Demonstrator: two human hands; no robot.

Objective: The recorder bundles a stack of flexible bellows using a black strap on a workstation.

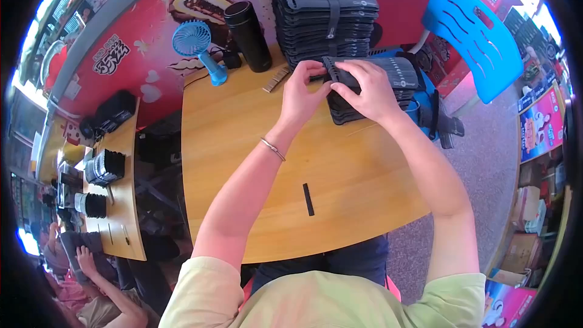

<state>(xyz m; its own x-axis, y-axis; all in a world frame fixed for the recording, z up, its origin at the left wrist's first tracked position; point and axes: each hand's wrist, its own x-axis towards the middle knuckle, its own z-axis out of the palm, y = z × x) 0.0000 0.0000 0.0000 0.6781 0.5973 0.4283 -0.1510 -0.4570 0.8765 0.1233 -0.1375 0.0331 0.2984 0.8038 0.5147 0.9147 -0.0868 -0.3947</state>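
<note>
A stack of flat black folded pieces [346, 111] with pale printing lies at the far edge of the table. Over its near left end, my left hand [302, 92] and my right hand [371, 91] meet, both with fingers bent. Between them is a dark band [331, 69] around the top piece, and each hand pinches it from its own side. My fingertips partly hide the band, so its end cannot be made out. Nearer to me a short black strip [308, 199] lies alone on the wooden table [255, 231].
Behind my hands rises a tall pile of strapped black pieces [331, 15]. Left of it stand a black bottle [248, 36] and a blue fan [193, 39]. A blue chair [477, 36] is at the right. Another person's hand [87, 261] shows at the lower left by a second table [130, 231].
</note>
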